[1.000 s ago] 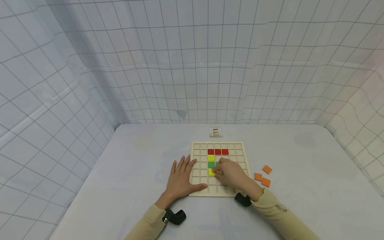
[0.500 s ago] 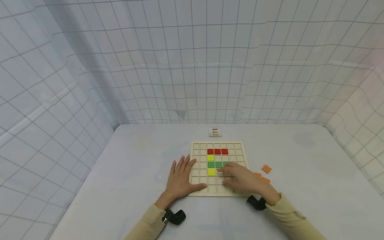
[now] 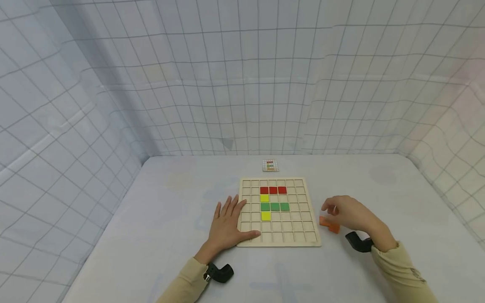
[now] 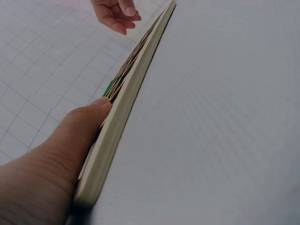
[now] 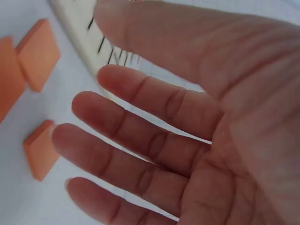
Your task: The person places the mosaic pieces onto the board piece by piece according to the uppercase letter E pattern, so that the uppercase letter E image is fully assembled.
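My left hand (image 3: 223,230) lies spread along the left edge of a pale wooden grid board (image 3: 299,237), its thumb resting on the near-left squares. Seen from the left wrist, that thumb (image 4: 70,126) presses over the board's rim. On the board are red tiles (image 3: 273,190) in a row, green tiles (image 3: 275,206) in another, and two yellow tiles, one (image 3: 266,216) nearer. Right of the board, my right hand (image 3: 350,213) hovers over orange tiles (image 3: 334,228), fingers loosely bent and holding nothing. The right wrist view shows three orange tiles, one (image 5: 42,152) right by a fingertip.
A small card (image 3: 270,165) printed with a coloured grid pattern lies behind the board. Each wrist carries a black camera mount, the left one (image 3: 221,273) close to the white tabletop (image 3: 178,189). Grid-lined white curtains (image 3: 235,84) enclose the back and sides.
My right hand has lifted off the board, leaving the green row in full view, and moved right to above the orange tiles. The left hand stays in place.
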Available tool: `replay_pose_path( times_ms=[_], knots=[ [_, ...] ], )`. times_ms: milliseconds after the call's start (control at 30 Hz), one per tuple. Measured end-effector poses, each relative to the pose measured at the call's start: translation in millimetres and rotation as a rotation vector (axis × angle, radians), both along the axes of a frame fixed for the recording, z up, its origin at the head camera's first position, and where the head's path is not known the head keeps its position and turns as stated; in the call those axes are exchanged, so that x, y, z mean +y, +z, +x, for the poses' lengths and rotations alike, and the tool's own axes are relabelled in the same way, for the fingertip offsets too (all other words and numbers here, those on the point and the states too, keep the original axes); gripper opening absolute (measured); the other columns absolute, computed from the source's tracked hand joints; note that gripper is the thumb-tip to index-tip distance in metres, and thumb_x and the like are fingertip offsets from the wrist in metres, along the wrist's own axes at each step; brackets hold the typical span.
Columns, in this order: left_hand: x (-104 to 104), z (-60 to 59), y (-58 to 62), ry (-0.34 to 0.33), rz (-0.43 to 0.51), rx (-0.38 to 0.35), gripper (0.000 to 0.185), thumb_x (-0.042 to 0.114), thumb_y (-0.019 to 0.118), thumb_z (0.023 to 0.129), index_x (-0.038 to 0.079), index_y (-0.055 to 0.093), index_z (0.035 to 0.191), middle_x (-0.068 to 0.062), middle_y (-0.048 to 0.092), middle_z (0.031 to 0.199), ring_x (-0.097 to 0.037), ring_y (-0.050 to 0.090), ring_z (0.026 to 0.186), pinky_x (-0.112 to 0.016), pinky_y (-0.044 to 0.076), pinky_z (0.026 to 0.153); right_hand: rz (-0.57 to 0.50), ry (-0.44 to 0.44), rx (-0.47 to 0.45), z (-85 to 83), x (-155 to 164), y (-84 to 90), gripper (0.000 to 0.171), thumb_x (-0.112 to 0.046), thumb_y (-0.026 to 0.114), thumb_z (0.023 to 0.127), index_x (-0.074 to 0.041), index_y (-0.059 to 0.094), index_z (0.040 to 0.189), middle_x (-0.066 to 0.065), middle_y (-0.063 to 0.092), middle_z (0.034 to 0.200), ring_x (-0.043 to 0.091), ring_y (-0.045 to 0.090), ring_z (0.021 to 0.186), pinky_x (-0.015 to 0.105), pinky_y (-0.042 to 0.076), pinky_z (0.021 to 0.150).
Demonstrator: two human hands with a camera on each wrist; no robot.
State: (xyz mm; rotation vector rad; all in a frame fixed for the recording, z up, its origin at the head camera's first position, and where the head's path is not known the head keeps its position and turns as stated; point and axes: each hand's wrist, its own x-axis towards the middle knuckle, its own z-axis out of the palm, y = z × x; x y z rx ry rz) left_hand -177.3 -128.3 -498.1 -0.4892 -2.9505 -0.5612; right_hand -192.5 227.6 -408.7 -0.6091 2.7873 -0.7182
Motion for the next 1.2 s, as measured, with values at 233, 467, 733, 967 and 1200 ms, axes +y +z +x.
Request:
replay_pose_path(
  times_ms=[233, 467, 733, 967, 1200],
  knots=[
    [-1, -0.1, 0.5, -0.002, 0.010, 0.005, 0.103, 0.077, 0.058, 0.071, 0.016, 0.031, 0.149, -0.008, 0.019, 0.156, -0.025, 0.009, 0.143, -0.047, -0.001, 0.112, 0.028, -0.009, -0.068, -2.3, 2, -9.4, 0.021, -0.020, 0.082, 0.073, -0.013, 0.066, 0.086, -0.005, 0.054, 0.073, 0.013, 0.050, 0.066, 0.031, 0.043, 0.060],
    [0, -0.7, 0.3, -0.002, 0.008, 0.011, 0.103, 0.077, 0.057, 0.071, 0.016, 0.031, 0.149, -0.008, 0.019, 0.156, -0.025, 0.008, 0.143, -0.047, -0.001, 0.112, 0.058, -0.015, -0.037, -6.9, -1, -20.7, 0.021, -0.017, 0.081, 0.073, -0.013, 0.062, 0.080, -0.005, 0.052, 0.071, 0.012, 0.047, 0.064, 0.030, 0.041, 0.059],
    [-1, 0.4, -0.5, -0.005, 0.006, 0.013, 0.103, 0.077, 0.057, 0.071, 0.016, 0.031, 0.149, -0.008, 0.019, 0.156, -0.026, 0.009, 0.143, -0.047, 0.000, 0.112, 0.015, -0.004, -0.029, -8.5, -3, -25.4, 0.021, -0.010, 0.078, 0.074, -0.012, 0.058, 0.077, -0.004, 0.049, 0.069, 0.011, 0.046, 0.059, 0.028, 0.040, 0.055],
    [-1, 0.6, 0.2, -0.001, 0.005, 0.008, 0.102, 0.078, 0.057, 0.071, 0.016, 0.031, 0.149, -0.009, 0.020, 0.155, -0.026, 0.009, 0.143, -0.047, 0.000, 0.112, -0.068, 0.022, -0.041, -8.3, -3, -24.0, 0.021, -0.004, 0.076, 0.077, -0.012, 0.056, 0.080, -0.004, 0.050, 0.066, 0.010, 0.044, 0.054, 0.025, 0.039, 0.051],
    [-1, 1.0, 1.8, -0.002, 0.009, 0.001, 0.103, 0.077, 0.057, 0.071, 0.016, 0.031, 0.149, -0.009, 0.019, 0.155, -0.026, 0.009, 0.143, -0.047, 0.000, 0.112, -0.070, -0.023, 0.027, -7.9, -5, -20.0, 0.014, -0.008, 0.070, 0.085, -0.013, 0.058, 0.082, -0.005, 0.053, 0.066, 0.011, 0.046, 0.056, 0.026, 0.039, 0.051]
  ],
)
